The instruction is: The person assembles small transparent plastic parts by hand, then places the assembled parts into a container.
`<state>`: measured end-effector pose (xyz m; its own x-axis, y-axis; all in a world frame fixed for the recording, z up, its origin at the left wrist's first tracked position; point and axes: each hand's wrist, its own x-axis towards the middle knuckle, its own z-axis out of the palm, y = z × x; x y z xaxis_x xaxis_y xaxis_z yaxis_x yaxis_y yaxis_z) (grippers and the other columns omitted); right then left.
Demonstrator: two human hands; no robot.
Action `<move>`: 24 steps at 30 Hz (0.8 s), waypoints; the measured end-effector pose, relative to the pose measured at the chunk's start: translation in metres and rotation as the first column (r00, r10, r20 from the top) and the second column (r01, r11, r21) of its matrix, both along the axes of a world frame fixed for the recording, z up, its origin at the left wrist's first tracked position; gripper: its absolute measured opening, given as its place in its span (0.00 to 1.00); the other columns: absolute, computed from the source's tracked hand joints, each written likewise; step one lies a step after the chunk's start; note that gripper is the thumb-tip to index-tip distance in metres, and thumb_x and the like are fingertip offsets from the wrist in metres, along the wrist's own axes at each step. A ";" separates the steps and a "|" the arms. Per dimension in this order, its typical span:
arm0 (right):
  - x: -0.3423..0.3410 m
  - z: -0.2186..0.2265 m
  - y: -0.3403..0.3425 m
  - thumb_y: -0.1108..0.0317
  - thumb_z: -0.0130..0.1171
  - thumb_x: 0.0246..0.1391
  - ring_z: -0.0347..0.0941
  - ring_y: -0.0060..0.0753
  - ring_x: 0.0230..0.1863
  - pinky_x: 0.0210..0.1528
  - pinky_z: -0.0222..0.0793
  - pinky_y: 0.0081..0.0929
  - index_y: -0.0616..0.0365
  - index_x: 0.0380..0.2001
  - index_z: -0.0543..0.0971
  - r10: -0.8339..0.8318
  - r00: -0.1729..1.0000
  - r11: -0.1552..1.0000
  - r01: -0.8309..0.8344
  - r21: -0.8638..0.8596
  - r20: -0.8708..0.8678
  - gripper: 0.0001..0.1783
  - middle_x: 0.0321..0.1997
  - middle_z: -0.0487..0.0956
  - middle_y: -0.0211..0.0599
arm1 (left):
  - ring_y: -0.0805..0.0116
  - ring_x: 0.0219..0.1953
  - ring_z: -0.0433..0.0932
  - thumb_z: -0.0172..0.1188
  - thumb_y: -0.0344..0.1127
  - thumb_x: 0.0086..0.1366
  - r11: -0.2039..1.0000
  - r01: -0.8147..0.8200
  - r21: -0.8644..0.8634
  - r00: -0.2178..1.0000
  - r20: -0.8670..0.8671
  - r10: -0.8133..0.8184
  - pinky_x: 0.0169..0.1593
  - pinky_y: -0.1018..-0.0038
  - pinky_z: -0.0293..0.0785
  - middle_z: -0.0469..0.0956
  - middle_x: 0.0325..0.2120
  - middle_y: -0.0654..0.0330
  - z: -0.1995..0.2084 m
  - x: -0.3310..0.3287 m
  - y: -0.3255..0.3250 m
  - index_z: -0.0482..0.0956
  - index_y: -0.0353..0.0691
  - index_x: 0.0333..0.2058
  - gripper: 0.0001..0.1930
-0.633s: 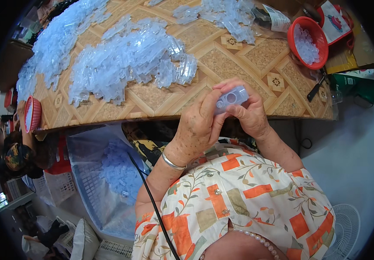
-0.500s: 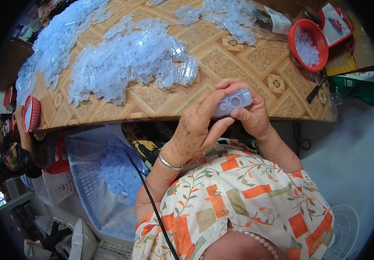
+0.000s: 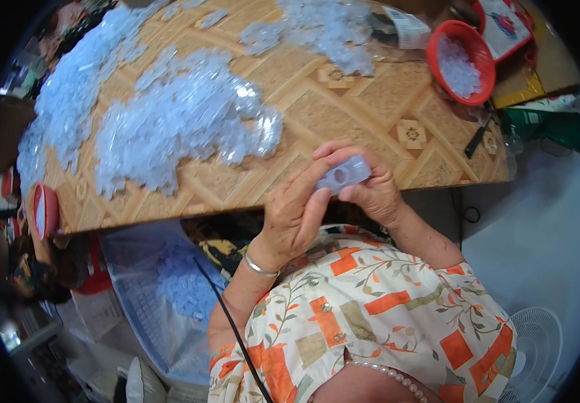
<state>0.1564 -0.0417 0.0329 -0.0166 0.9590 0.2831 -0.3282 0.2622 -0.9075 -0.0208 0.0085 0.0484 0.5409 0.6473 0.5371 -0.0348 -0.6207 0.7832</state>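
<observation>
A small clear bluish plastic piece with a round hole is held between my two hands above the table's near edge. My left hand closes on its left end, the thumb near its lower corner and the fingers behind it. My right hand pinches the right end, thumb on the near side; the other fingers are partly hidden behind the piece. Farther off on the table lies a large heap of similar clear plastic pieces.
More clear pieces lie in heaps at the far left and far middle. A red basket holds small clear parts; a black-handled tool lies near it. Below the table's left side stands a lined blue crate of pieces. Another person's arm is at left.
The view has shifted and tilted slightly. My left thumb has come in closer to the plastic piece, which has turned a little in my hands. Both hands still hold it.
</observation>
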 end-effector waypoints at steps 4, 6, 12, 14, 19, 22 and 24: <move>-0.003 -0.004 0.000 0.65 0.70 0.54 0.70 0.26 0.57 0.60 0.67 0.28 0.58 0.51 0.76 -0.078 0.997 0.997 0.077 -0.025 -0.026 0.23 0.54 0.75 0.36 | 0.52 0.41 0.82 0.55 0.24 0.65 1.000 0.000 -0.013 1.000 0.014 0.001 0.46 0.66 0.77 0.79 0.45 0.44 -0.015 0.005 0.004 0.76 0.28 0.52 0.17; 0.005 -0.003 -0.002 0.52 0.71 0.52 0.71 0.30 0.56 0.60 0.67 0.33 0.60 0.52 0.76 -0.056 0.998 0.976 0.046 -0.214 -0.038 0.31 0.58 0.73 0.39 | 0.61 0.40 0.81 0.55 0.26 0.68 0.978 0.061 -0.199 0.997 0.054 -0.051 0.45 0.70 0.78 0.80 0.43 0.49 -0.022 0.012 0.004 0.73 0.28 0.55 0.18; 0.052 0.017 0.004 0.46 0.69 0.53 0.71 0.26 0.53 0.56 0.68 0.29 0.64 0.56 0.74 -0.133 0.917 0.985 0.165 -0.053 0.377 0.38 0.51 0.77 0.34 | 0.73 0.36 0.80 0.57 0.28 0.70 0.720 0.248 -0.648 0.969 0.171 -0.180 0.42 0.77 0.78 0.79 0.38 0.56 -0.014 0.025 -0.002 0.68 0.28 0.60 0.22; 0.085 0.024 0.011 0.52 0.68 0.55 0.72 0.28 0.51 0.54 0.69 0.30 0.63 0.55 0.74 -0.380 0.755 0.919 0.372 0.129 0.534 0.32 0.47 0.78 0.34 | 0.72 0.35 0.80 0.57 0.29 0.70 0.687 0.251 -0.682 0.968 0.180 -0.175 0.42 0.76 0.79 0.80 0.38 0.56 -0.016 0.025 -0.001 0.68 0.27 0.59 0.22; 0.207 0.027 0.032 0.62 0.65 0.53 0.74 0.48 0.52 0.55 0.70 0.43 0.60 0.49 0.78 -0.576 -0.323 0.551 0.525 0.649 0.751 0.21 0.50 0.78 0.46 | 0.73 0.34 0.81 0.56 0.29 0.70 0.642 0.194 -0.742 0.980 0.173 -0.097 0.40 0.76 0.81 0.81 0.38 0.55 -0.016 0.023 0.001 0.70 0.28 0.58 0.20; 0.245 0.024 0.038 0.62 0.65 0.52 0.75 0.47 0.50 0.54 0.72 0.43 0.56 0.46 0.80 -0.294 -0.549 0.512 0.601 0.614 0.782 0.18 0.48 0.80 0.44 | 0.74 0.34 0.80 0.57 0.28 0.69 0.644 0.164 -0.747 0.984 0.166 -0.059 0.40 0.77 0.80 0.81 0.38 0.56 -0.017 0.028 0.000 0.70 0.28 0.57 0.20; 0.270 0.020 0.039 0.62 0.65 0.52 0.76 0.47 0.49 0.52 0.73 0.41 0.54 0.43 0.81 -0.299 -0.511 0.557 0.592 0.582 0.806 0.16 0.46 0.80 0.43 | 0.74 0.34 0.80 0.57 0.28 0.68 0.686 0.126 -0.717 0.990 0.138 -0.038 0.40 0.77 0.79 0.81 0.36 0.57 -0.016 0.029 -0.001 0.71 0.28 0.56 0.19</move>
<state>0.4261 -0.0030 0.0525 0.3996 0.7587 0.5145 0.8885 -0.4587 -0.0137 0.0085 0.0077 0.0326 0.5806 0.8139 -0.0222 -0.1653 0.1445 0.9756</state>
